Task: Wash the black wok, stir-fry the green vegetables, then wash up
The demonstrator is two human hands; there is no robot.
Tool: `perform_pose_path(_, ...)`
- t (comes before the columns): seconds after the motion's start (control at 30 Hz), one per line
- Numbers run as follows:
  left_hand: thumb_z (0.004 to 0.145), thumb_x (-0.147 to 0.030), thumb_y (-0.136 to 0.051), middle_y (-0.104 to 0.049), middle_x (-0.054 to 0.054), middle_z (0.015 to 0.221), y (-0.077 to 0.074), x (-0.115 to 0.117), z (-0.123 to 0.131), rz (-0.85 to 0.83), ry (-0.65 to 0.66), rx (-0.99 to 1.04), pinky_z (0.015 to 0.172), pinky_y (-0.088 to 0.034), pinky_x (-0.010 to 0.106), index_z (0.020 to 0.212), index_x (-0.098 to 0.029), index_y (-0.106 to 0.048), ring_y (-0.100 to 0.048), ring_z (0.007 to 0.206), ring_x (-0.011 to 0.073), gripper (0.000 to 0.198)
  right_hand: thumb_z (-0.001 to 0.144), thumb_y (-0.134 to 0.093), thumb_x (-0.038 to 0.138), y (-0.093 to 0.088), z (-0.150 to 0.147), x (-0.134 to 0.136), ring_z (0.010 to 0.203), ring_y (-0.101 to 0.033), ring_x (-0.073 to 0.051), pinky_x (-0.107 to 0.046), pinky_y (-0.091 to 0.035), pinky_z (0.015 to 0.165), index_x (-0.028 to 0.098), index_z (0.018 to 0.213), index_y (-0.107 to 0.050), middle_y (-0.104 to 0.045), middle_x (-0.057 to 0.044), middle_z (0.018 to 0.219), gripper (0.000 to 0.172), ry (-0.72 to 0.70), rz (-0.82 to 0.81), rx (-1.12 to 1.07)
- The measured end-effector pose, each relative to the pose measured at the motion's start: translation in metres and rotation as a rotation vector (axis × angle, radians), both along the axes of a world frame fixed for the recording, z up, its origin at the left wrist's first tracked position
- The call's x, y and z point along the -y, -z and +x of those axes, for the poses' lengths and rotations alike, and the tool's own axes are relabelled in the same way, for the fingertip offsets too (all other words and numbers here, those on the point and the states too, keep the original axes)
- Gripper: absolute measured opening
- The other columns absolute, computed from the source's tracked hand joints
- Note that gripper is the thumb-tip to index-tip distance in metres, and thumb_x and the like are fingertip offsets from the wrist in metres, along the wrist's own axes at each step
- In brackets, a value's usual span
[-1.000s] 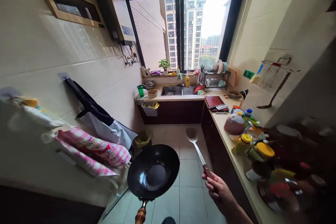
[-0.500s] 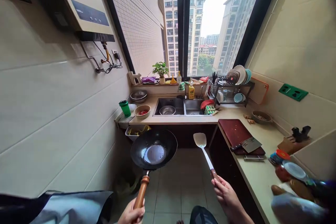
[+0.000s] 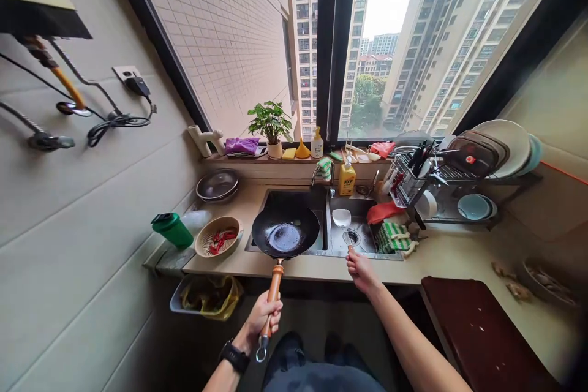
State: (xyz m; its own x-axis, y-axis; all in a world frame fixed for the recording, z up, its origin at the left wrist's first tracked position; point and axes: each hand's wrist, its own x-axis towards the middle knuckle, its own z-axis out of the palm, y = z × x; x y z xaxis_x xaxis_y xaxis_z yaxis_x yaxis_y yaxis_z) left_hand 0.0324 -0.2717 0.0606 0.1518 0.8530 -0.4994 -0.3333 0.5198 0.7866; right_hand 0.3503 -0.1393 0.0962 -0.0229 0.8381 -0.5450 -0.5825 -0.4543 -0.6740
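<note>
With my left hand (image 3: 261,318) I am gripping the black wok (image 3: 285,239) above the sink (image 3: 362,251), and my right hand (image 3: 361,272) is closed on the spatula (image 3: 341,218)

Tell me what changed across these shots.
The left hand has carried the wok forward from above the floor to over the left sink basin, still gripping its wooden handle. The right hand has lowered the spatula, blade into the right basin. The dish rack and basket of red chilies stayed put.
</note>
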Motion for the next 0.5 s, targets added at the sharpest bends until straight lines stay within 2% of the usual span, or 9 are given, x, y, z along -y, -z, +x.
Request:
perform_pose_path(0.1, 0.061, -0.042, -0.090, -0.048, -0.014, 0.054, 0.008, -0.058, -0.009, -0.032, 0.052, -0.011, 0.039, -0.035, 0.018, 0.087, -0.026, -0.041, -0.036, 0.037, 0.0043, 0.057, 0.083, -0.075, 0.007, 0.001, -0.018, -0.067, 0.041, -0.025, 0.001, -0.007, -0.015, 0.037, 0.022, 0.078, -0.040, -0.045, 0.009, 0.059, 0.039, 0.027, -0.035, 0.015)
perform_pose_path(0.2, 0.061, -0.043, -0.087, -0.048, -0.014, 0.053, 0.021, -0.109, -0.025, -0.056, 0.099, -0.024, 0.037, -0.034, 0.019, 0.087, -0.026, -0.039, -0.035, 0.036, 0.0043, 0.057, 0.080, -0.076, 0.006, 0.003, -0.037, -0.111, 0.041, -0.026, 0.001, -0.007, -0.016, 0.038, 0.022, 0.077, -0.040, -0.045, 0.009, 0.060, 0.040, 0.065, -0.037, 0.015)
perform_pose_path(0.33, 0.060, -0.044, -0.087, -0.049, -0.013, 0.054, 0.031, -0.158, -0.045, -0.105, 0.175, -0.020, 0.037, -0.034, 0.019, 0.087, -0.027, -0.037, -0.037, 0.036, 0.0047, 0.059, 0.077, -0.078, 0.007, 0.001, -0.053, -0.126, 0.043, -0.026, 0.001, -0.007, -0.014, 0.037, 0.020, 0.085, -0.051, -0.051, 0.006, 0.065, 0.031, 0.060, -0.026, -0.004)
perform_pose_path(0.5, 0.061, -0.043, -0.085, -0.051, -0.012, 0.055, 0.030, -0.189, -0.059, -0.158, 0.241, 0.024, 0.037, -0.036, 0.019, 0.087, -0.028, -0.035, -0.039, 0.036, 0.0053, 0.058, 0.071, -0.085, 0.011, -0.017, -0.049, -0.124, 0.044, -0.026, 0.001, -0.009, -0.015, 0.036, 0.018, 0.086, -0.055, -0.052, 0.006, 0.066, 0.034, 0.071, -0.029, 0.072)
